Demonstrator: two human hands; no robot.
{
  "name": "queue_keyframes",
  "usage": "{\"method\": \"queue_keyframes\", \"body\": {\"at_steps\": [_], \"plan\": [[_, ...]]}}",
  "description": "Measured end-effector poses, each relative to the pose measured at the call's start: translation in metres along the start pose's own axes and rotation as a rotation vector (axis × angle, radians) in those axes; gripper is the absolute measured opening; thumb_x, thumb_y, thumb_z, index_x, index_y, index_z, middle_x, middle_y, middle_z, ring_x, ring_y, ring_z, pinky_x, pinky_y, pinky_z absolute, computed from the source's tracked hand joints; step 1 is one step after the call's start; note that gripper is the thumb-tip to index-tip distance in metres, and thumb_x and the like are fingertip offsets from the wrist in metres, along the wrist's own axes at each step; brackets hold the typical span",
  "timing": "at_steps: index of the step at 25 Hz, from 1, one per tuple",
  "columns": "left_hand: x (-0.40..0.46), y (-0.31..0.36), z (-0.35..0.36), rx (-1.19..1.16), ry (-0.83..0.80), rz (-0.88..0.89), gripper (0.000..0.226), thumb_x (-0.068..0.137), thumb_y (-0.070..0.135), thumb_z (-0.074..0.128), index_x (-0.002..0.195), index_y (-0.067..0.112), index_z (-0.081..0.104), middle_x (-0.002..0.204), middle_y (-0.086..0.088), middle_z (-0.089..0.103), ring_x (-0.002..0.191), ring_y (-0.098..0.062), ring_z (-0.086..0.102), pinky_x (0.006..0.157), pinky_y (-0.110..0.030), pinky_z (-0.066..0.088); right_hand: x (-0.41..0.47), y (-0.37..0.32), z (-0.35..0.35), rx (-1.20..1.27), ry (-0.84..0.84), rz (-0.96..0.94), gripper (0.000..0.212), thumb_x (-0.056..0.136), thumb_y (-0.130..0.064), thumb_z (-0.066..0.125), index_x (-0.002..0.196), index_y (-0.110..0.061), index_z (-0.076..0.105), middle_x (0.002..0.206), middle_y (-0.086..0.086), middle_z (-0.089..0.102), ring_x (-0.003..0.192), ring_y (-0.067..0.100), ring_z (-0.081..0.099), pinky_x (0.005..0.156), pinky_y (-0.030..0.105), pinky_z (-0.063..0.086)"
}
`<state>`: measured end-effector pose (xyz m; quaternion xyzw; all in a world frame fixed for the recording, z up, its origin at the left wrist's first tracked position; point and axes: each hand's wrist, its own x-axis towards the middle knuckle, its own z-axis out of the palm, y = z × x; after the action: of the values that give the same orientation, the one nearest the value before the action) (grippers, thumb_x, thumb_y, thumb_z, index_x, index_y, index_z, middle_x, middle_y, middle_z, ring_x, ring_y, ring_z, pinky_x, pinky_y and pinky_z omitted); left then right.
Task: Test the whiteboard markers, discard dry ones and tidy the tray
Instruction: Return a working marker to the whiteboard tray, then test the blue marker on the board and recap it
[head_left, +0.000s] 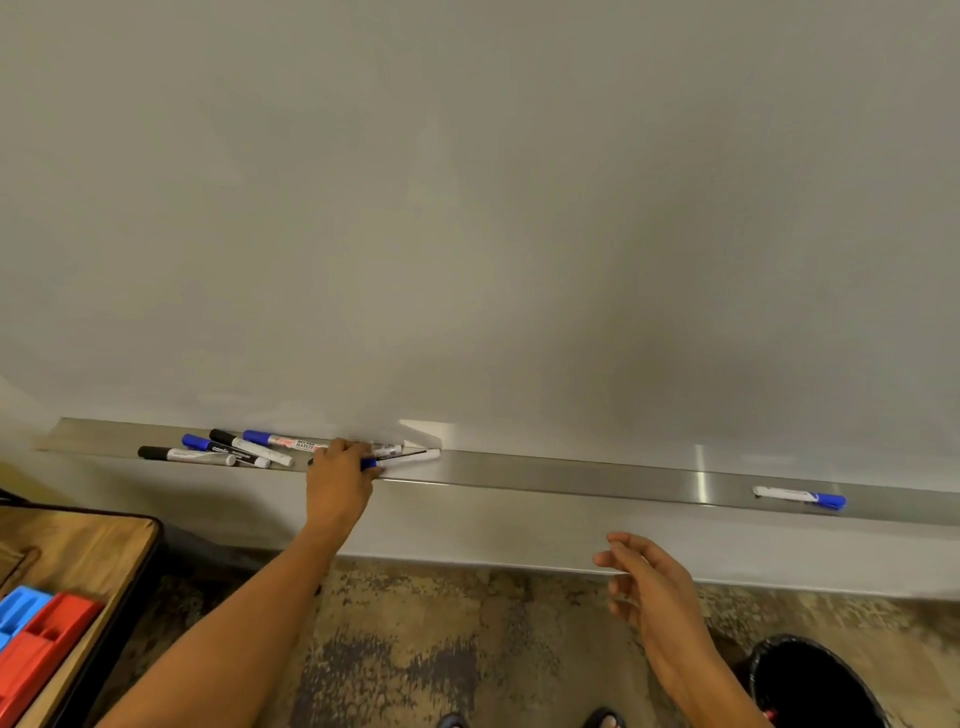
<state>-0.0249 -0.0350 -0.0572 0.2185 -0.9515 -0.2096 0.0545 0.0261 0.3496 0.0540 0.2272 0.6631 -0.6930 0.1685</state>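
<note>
Left hand reaches to the metal tray under the whiteboard and curls its fingers round a blue-capped marker. Right hand hangs apart from the tray, fingers loose, holding nothing. More markers lie in a messy heap at the tray's left end. One lone blue marker lies far right. A black bin waits on the floor. I think picking up is the step now. Next, the cap must come off for a test line on the board.

Near left: wooden table, dark-edged, carrying a blue organiser touching a red organiser. Floor: mottled brown-grey carpet. Two shoe tips at near edge.
</note>
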Motion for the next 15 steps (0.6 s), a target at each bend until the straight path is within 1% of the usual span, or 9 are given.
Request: {"method": "queue_keyframes", "body": {"at_steps": [3,6,7,10,12,15], "plan": [[-0.007,0.002,-0.003,0.004,0.052,-0.029,0.035,0.087,0.016,0.071,0.122,0.013,0.066,0.118,-0.012,0.062,0.106,-0.031,0.053,0.090,-0.044,0.049,0.003,0.002,-0.005,0.008,0.010,-0.014,0.015,0.097,-0.011,0.060,0.108,-0.010,0.070,0.092,0.015,0.075,0.066,0.022,0.057,0.057,0.034,0.049],[-0.028,0.020,-0.002,-0.010,0.074,-0.022,0.037,0.088,0.020,0.070,0.124,0.015,0.064,0.122,-0.011,0.062,0.110,-0.031,0.054,0.091,-0.045,0.049,0.009,0.001,-0.010,-0.022,0.002,-0.028,0.016,0.098,-0.011,0.060,0.110,-0.013,0.069,0.092,0.013,0.076,0.067,0.022,0.057,0.057,0.034,0.049],[-0.037,0.030,0.000,-0.043,0.068,-0.009,0.038,0.089,0.022,0.069,0.126,0.015,0.063,0.124,-0.010,0.061,0.113,-0.031,0.053,0.093,-0.044,0.049,0.012,-0.001,-0.013,-0.037,0.000,-0.034,0.015,0.098,-0.011,0.060,0.110,-0.013,0.069,0.091,0.012,0.076,0.067,0.022,0.057,0.058,0.034,0.049],[-0.064,0.068,0.011,-0.303,-0.033,0.058,0.034,0.092,0.022,0.066,0.126,0.022,0.062,0.131,-0.002,0.056,0.123,-0.023,0.050,0.105,-0.042,0.045,0.020,-0.008,-0.024,-0.055,-0.010,-0.052,0.015,0.098,-0.013,0.061,0.110,-0.016,0.069,0.093,0.011,0.075,0.068,0.021,0.056,0.057,0.031,0.049],[-0.080,0.091,0.022,-0.431,-0.110,0.172,0.030,0.093,0.022,0.065,0.123,0.028,0.063,0.128,0.006,0.053,0.119,-0.014,0.052,0.102,-0.039,0.048,0.027,-0.012,-0.034,-0.073,-0.017,-0.078,0.015,0.098,-0.013,0.060,0.110,-0.016,0.068,0.095,0.011,0.075,0.070,0.022,0.057,0.055,0.030,0.049],[-0.096,0.129,0.034,-0.478,-0.176,0.301,0.026,0.095,0.023,0.064,0.119,0.031,0.064,0.122,0.014,0.051,0.114,-0.004,0.051,0.098,-0.032,0.049,0.038,-0.019,-0.055,-0.117,-0.032,-0.118,0.014,0.098,-0.014,0.060,0.110,-0.017,0.068,0.093,0.007,0.075,0.072,0.022,0.058,0.058,0.030,0.050]]}}
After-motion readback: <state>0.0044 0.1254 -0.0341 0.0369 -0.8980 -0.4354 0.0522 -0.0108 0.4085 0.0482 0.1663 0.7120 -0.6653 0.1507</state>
